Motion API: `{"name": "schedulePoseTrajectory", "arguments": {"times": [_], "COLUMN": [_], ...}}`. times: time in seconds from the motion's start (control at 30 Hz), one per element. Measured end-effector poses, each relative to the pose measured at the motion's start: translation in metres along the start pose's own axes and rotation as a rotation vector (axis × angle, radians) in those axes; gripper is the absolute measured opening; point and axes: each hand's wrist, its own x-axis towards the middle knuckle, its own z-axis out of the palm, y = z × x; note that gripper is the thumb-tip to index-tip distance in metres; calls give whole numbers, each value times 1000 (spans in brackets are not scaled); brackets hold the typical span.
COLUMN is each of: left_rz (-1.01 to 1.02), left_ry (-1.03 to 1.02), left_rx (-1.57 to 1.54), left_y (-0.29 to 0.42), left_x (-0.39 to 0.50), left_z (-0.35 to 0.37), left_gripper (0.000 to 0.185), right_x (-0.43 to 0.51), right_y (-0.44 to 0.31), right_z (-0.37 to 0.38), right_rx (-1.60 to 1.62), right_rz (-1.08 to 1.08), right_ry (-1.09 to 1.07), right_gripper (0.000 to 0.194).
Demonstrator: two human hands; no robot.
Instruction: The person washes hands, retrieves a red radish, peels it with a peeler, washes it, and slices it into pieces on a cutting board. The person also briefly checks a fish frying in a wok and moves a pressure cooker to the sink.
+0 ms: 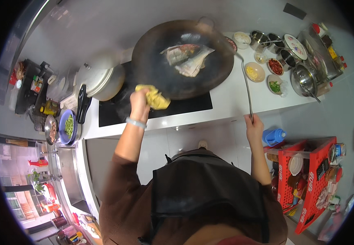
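Observation:
A yellow cloth (157,99) is bunched in my left hand (139,99), at the near left rim of a large dark wok (152,73). Whether a wok handle lies inside the cloth is hidden. Fish pieces (192,59), one with a tail fin, lie together in the wok. My right hand (254,127) grips the end of a long metal cooking utensil (246,82). Its shaft runs up to the wok's right side, where the working end is blurred. The wok sits over a black glass cooktop (189,104).
A lidded pressure cooker (100,79) stands left of the wok, its black handle pointing toward me. Bowls of chopped garlic (251,73), red chilli (275,66) and greens (274,86) sit right, near a steel bowl (304,80). Red crates (313,183) stand at my lower right.

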Motion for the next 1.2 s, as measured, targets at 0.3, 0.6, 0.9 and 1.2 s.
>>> {"name": "schedulePoseTrajectory", "arguments": {"times": [0.3,0.6,0.9,1.2], "left_rz": [-52,-15,15,-50], "left_ry": [15,45,166,144], "left_rx": [37,-97,-101,-165], "left_y": [-1,-14,-32,-45], "left_x": [13,13,18,35], "left_z": [-4,-37,-32,-10], "left_gripper": [16,16,14,16], "right_x": [-21,-39,15,98], "right_y": [0,1,-37,-112], "right_z": [7,-15,-33,-16], "right_rx": [60,-172,303,-13], "right_rz": [86,54,127,-324], "right_ry": [-37,-97,-371,-317], "right_gripper": [24,22,17,36]}}
